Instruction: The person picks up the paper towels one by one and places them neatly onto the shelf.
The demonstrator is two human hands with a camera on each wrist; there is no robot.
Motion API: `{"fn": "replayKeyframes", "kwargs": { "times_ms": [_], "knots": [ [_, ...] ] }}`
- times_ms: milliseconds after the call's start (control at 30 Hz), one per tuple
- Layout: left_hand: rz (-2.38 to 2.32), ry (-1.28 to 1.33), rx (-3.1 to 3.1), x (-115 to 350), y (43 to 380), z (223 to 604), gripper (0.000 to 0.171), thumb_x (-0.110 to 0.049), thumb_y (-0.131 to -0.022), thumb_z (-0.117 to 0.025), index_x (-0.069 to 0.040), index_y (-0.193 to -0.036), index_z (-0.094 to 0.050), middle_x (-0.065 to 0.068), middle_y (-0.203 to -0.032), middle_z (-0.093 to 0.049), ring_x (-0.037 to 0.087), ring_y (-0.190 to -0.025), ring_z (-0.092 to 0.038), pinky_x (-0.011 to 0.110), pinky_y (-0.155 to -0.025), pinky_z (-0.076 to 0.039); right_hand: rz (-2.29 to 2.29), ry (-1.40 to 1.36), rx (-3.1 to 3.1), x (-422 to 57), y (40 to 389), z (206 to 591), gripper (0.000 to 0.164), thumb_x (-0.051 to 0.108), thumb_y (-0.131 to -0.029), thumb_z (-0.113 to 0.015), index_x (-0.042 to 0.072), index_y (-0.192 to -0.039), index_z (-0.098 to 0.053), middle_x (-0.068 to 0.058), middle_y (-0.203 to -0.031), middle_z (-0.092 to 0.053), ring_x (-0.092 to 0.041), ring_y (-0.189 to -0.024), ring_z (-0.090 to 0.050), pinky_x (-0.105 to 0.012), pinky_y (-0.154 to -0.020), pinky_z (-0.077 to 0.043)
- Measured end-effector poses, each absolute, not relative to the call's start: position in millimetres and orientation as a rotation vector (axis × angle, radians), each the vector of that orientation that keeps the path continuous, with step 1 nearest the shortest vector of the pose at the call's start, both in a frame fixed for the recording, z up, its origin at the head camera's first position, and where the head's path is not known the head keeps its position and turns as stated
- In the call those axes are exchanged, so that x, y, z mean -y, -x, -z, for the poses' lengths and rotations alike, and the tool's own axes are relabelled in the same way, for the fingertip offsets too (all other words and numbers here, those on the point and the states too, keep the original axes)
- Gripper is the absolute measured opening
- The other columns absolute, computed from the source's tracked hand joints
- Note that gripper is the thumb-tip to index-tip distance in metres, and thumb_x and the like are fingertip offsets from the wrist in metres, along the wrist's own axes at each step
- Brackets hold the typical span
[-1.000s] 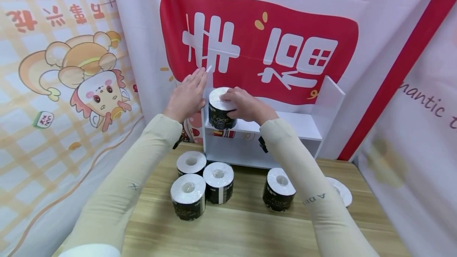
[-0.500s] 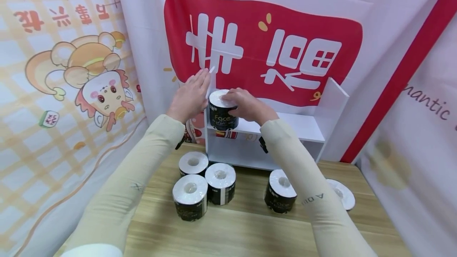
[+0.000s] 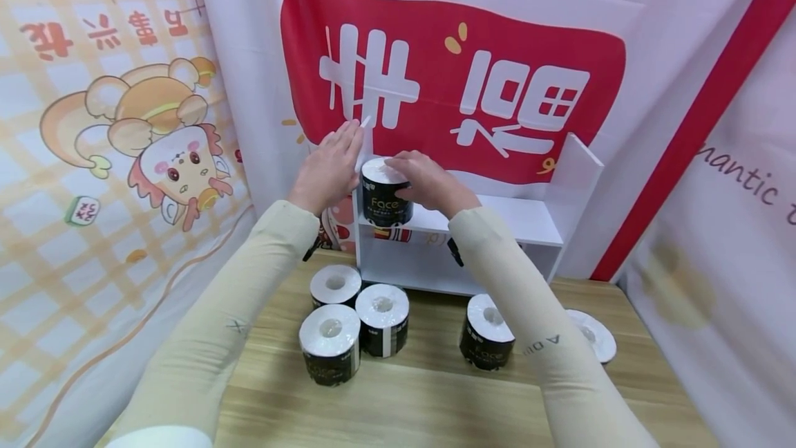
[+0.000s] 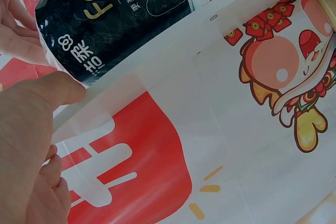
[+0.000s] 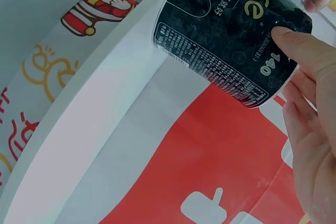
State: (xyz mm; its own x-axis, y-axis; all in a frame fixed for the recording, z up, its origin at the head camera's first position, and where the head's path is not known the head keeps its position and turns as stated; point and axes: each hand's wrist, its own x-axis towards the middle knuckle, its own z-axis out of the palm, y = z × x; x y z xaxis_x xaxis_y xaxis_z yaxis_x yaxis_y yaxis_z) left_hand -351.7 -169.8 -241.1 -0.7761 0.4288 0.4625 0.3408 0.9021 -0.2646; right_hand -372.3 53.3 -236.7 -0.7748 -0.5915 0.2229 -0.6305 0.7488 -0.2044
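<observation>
A toilet roll point(image 3: 384, 204) in a black wrapper stands upright at the left end of the white shelf's upper board point(image 3: 516, 218). My right hand point(image 3: 432, 184) holds it, with the thumb point(image 5: 294, 39) on the wrapper and the other fingers reaching over the white top. My left hand point(image 3: 328, 173) grips the shelf's left side panel point(image 4: 207, 27), its thumb on the inner side close by the roll and its fingers on the outer side. The far side of the roll is hidden.
On the wooden table point(image 3: 435, 406), toilet rolls stand at left point(image 3: 329, 344), beside it point(image 3: 382, 320) and behind point(image 3: 336, 285). Another roll point(image 3: 487, 334) stands right of centre. A white-topped round thing point(image 3: 593, 337) is partly behind my right sleeve. Printed cloth point(image 3: 671, 54) hangs around.
My right fingers have drawn back slightly on top of the roll. The roll and left hand keep their places on the shelf; the view shifts a little.
</observation>
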Motion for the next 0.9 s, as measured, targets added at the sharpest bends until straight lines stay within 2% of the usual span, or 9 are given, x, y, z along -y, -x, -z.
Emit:
{"fn": "replayKeyframes", "kwargs": {
  "times_ms": [267, 467, 733, 900],
  "knots": [
    [-0.220, 0.555, 2.546, 169.9, 352.4, 241.7, 0.098, -0.025, -0.091, -0.082, -0.002, -0.166, -0.023, 0.019, -0.174, -0.026, 0.037, -0.163, -0.025, 0.045, -0.131, -0.030, -0.401, -0.953, 2.832, -55.5, 367.1, 231.5, 0.077, 0.016, -0.088, -0.086, 0.019, -0.157, -0.053, -0.007, -0.153, -0.057, -0.026, -0.141, -0.051, -0.039, -0.109, -0.058],
    [-0.247, 0.559, 2.546, 168.9, 354.0, 241.4, 0.097, -0.026, -0.092, -0.081, -0.001, -0.166, -0.023, 0.020, -0.174, -0.026, 0.037, -0.163, -0.025, 0.044, -0.131, -0.030, -0.436, -0.961, 2.849, -66.3, 361.3, 223.0, 0.080, 0.018, -0.086, -0.088, 0.020, -0.157, -0.052, -0.007, -0.156, -0.054, -0.027, -0.143, -0.049, -0.044, -0.111, -0.057],
    [-0.259, 0.541, 2.568, 168.2, 353.2, 240.1, 0.097, -0.026, -0.093, -0.080, 0.000, -0.166, -0.022, 0.021, -0.174, -0.024, 0.037, -0.163, -0.024, 0.046, -0.131, -0.030, -0.450, -1.033, 2.808, -91.0, 353.1, 211.5, 0.077, 0.024, -0.083, -0.091, 0.020, -0.152, -0.058, -0.007, -0.151, -0.060, -0.025, -0.138, -0.056, -0.047, -0.110, -0.058],
    [-0.238, 0.532, 2.585, 167.7, 353.0, 238.2, 0.096, -0.025, -0.094, -0.080, 0.000, -0.166, -0.022, 0.021, -0.175, -0.023, 0.037, -0.164, -0.022, 0.046, -0.131, -0.029, -0.406, -1.053, 2.838, -107.1, 344.5, 210.5, 0.077, 0.025, -0.084, -0.090, 0.018, -0.154, -0.056, -0.007, -0.153, -0.060, -0.029, -0.142, -0.055, -0.048, -0.109, -0.058]
  ]
}}
